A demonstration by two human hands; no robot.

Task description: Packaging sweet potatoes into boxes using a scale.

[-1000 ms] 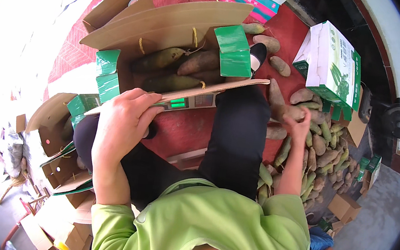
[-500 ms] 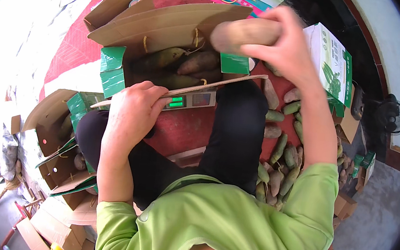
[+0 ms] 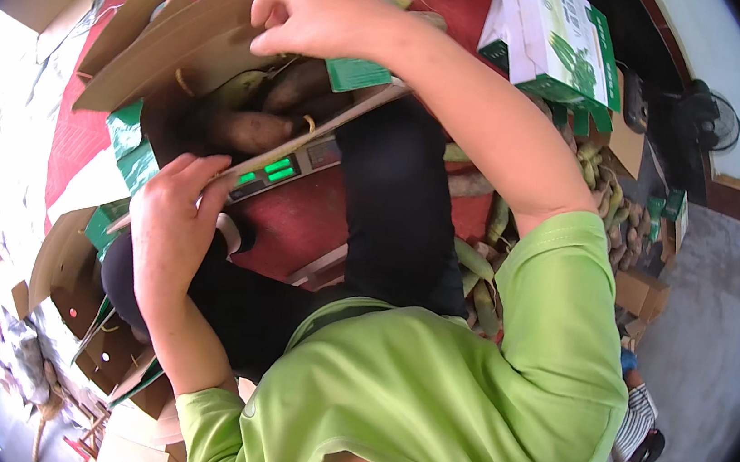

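Note:
An open cardboard box [image 3: 220, 27] stands on the digital scale [image 3: 318, 154], whose green display is lit. Several thick, cucumber-like vegetables lie inside; a brownish one [image 3: 252, 132] is in front, with a greener one [image 3: 238, 88] behind it. My left hand [image 3: 172, 218] is closed on the near flap [image 3: 337, 120] at its left end, thumb beside the display. Over the far side of the box hovers my right hand [image 3: 317, 17], its fingers curled but apart from the thumb, with nothing seen between them.
To the right, more vegetables [image 3: 474, 259] lie on the red floor beside my leg, with another pile [image 3: 619, 209] farther off. A white-and-green carton [image 3: 556, 42] stands far right, near a black fan [image 3: 711, 119]. Another open box [image 3: 71, 288] sits at my left. A person [image 3: 638, 417] is at lower right.
My right hand has moved left over the box and no longer holds the brownish vegetable. A brownish vegetable now lies at the front inside the box. My left hand keeps its hold on the flap.

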